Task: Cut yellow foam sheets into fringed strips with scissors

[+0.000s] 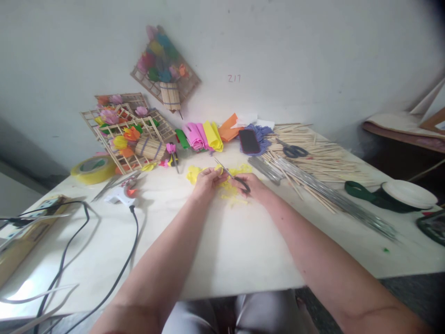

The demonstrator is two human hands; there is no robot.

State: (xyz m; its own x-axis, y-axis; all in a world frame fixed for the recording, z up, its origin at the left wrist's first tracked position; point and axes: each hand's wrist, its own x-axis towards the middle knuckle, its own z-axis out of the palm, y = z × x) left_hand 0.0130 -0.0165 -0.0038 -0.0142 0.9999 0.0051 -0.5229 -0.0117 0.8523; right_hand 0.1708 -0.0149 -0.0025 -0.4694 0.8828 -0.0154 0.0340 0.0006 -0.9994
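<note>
Pinched in the fingers of my left hand [207, 180] is a small piece of yellow paper [218, 170]. My right hand [253, 184] grips the dark handles of a pair of scissors [244, 184], whose blades point up and left, close beside the yellow piece. Whether the blades touch the paper is too small to make out. Yellow paper petals [193, 174] lie in a heap behind my left hand. Thin yellow scraps [233, 198] are scattered on the white table under and around both hands.
A glue gun [121, 195] with its cord lies left, near yellow tape [93, 170] and stick frames with paper flowers [120, 125]. Rolled crepe paper [212, 135] and a phone [249, 141] are at the back. Sticks [323, 160], wires [333, 199] and other scissors [295, 150] cover the right.
</note>
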